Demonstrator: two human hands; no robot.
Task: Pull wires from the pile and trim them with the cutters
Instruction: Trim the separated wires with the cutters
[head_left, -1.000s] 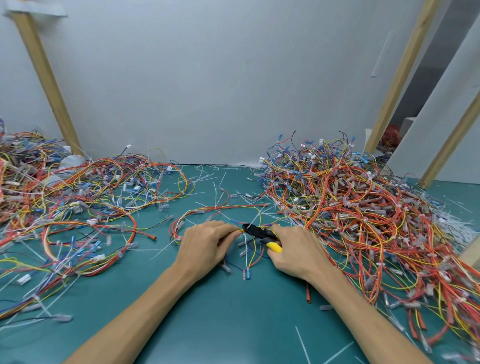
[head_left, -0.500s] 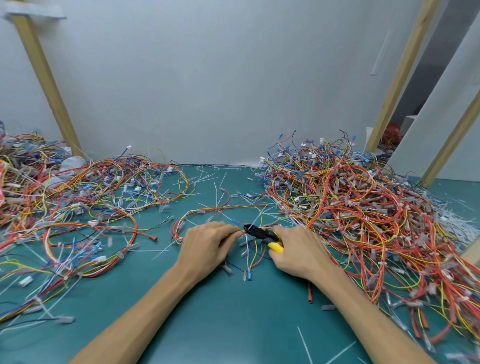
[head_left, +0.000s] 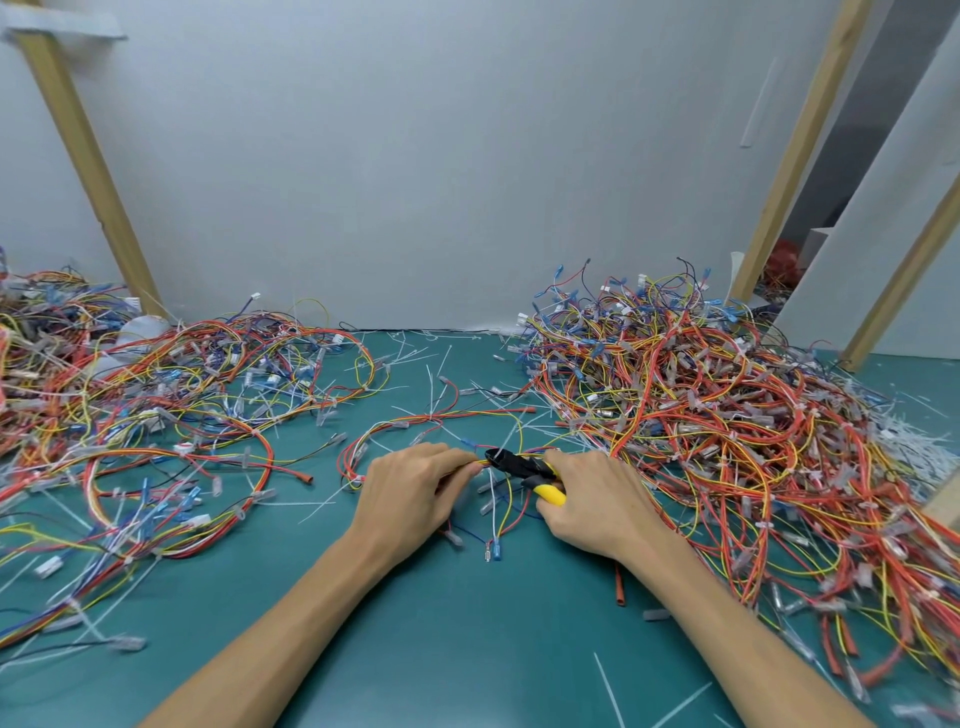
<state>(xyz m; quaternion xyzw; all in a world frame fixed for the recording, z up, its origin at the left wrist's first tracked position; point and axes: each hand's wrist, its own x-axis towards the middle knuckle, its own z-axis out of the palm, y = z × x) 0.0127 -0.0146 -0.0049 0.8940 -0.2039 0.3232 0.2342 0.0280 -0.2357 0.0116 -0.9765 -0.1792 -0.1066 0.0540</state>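
Observation:
My left hand (head_left: 415, 491) pinches a small bundle of red, yellow and blue wires (head_left: 431, 418) flat on the green mat, fingertips pointing right. My right hand (head_left: 597, 499) grips the cutters (head_left: 522, 467), which have a black head and yellow handles. The black jaws touch the bundle just right of my left fingertips. Loose wire ends with clear connectors hang between the two hands. A big tangled wire pile (head_left: 727, 410) rises to the right of my right hand.
Another spread of wires (head_left: 156, 395) covers the left side of the green mat (head_left: 467, 649). White cable-tie offcuts litter the mat's middle and right edge. Wooden posts (head_left: 88, 161) lean against the grey wall behind.
Both hands stay almost still. The cutters' jaws have stayed at the bundle by my left fingertips.

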